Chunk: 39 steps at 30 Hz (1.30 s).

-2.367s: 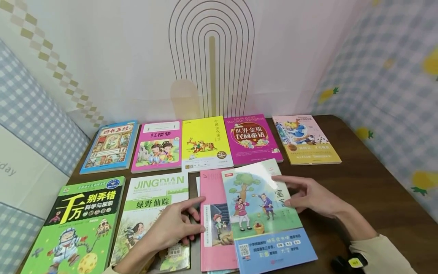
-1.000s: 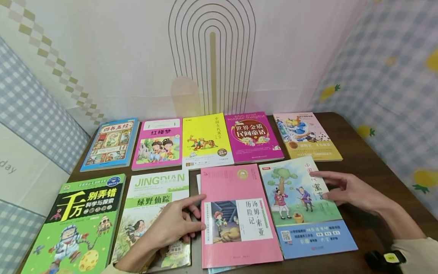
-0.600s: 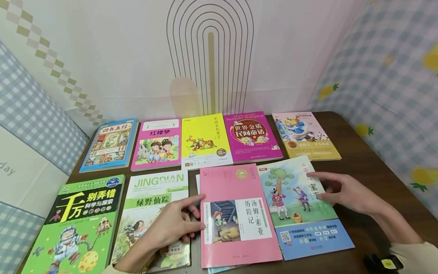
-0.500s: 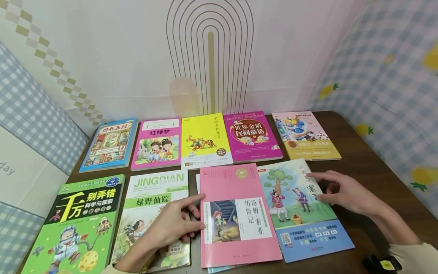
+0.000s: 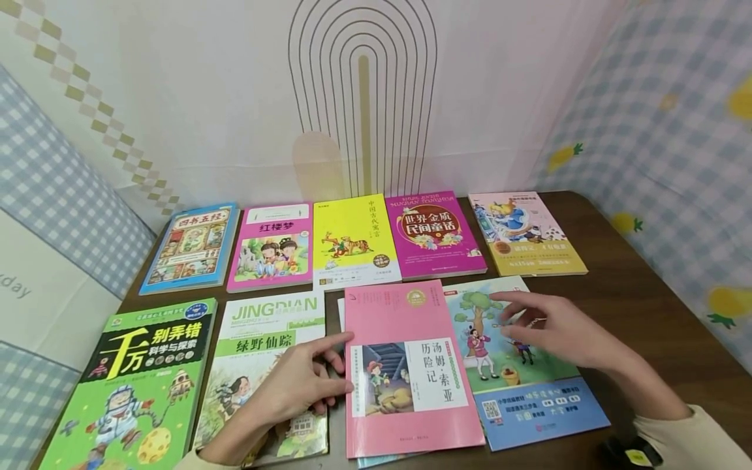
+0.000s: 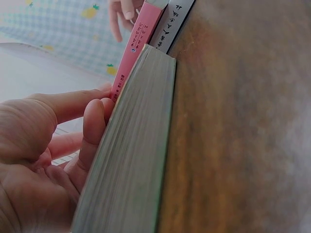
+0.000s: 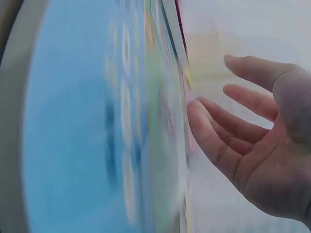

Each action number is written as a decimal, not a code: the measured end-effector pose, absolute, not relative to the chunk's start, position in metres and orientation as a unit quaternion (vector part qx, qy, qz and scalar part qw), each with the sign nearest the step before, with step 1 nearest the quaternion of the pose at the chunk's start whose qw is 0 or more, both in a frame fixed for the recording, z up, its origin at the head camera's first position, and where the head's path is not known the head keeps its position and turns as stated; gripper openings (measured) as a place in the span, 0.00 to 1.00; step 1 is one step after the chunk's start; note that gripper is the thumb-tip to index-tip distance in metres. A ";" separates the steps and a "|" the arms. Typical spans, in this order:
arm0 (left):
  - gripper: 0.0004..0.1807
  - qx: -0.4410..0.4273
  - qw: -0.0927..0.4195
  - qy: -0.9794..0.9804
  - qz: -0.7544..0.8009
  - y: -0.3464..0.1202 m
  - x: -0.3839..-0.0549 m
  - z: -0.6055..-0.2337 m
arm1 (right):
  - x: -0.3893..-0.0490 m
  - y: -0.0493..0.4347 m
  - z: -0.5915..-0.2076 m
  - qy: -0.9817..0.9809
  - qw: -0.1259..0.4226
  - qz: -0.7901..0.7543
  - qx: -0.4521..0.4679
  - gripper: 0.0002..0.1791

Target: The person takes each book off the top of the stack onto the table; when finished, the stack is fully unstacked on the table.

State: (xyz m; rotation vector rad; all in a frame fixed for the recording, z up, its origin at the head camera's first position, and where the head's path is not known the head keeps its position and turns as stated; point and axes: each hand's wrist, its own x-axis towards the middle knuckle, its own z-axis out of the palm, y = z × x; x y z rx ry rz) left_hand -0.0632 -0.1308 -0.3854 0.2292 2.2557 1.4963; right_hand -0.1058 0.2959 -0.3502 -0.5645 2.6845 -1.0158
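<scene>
A pink book lies face up at the front centre, on top of a pale blue one that mostly hides beneath it. My left hand touches the pink book's left edge with thumb and index fingertips; the left wrist view shows them at its spine. Under that hand lies a white and green book. To the right is a green and blue storybook, its left edge under the pink book. My right hand hovers over this storybook, fingers loosely spread and holding nothing.
Along the back of the dark wooden table runs a row of several books, among them a yellow one and a magenta one. A green astronaut book lies at front left. Patterned cloth hangs around the table.
My right hand slid the green and blue storybook from atop the pink book to its right, then let go and moved left over it. The left hand stayed put.
</scene>
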 end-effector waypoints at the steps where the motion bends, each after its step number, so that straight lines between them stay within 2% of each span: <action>1: 0.42 0.082 0.211 0.811 0.539 -0.131 -0.063 -0.386 | -0.106 0.288 -0.352 0.902 0.125 -0.361 -0.202 0.30; 6: 0.43 0.082 0.211 0.811 0.540 -0.131 -0.063 -0.387 | -0.105 0.254 -0.359 0.852 0.219 -0.417 -0.228 0.36; 9: 0.43 0.083 0.209 0.812 0.539 -0.131 -0.063 -0.387 | -0.104 0.240 -0.360 0.835 0.250 -0.440 -0.214 0.39; 14: 0.43 0.087 0.208 0.813 0.537 -0.130 -0.064 -0.386 | -0.102 0.230 -0.364 0.837 0.246 -0.449 -0.193 0.42; 20: 0.43 0.089 0.207 0.815 0.534 -0.131 -0.064 -0.386 | -0.102 0.220 -0.369 0.873 0.226 -0.388 -0.189 0.42; 32: 0.43 0.089 0.204 0.814 0.537 -0.131 -0.064 -0.387 | -0.106 0.228 -0.365 0.864 0.249 -0.391 -0.198 0.41; 39: 0.42 0.086 0.204 0.811 0.541 -0.132 -0.063 -0.387 | -0.103 0.225 -0.366 0.844 0.252 -0.432 -0.192 0.45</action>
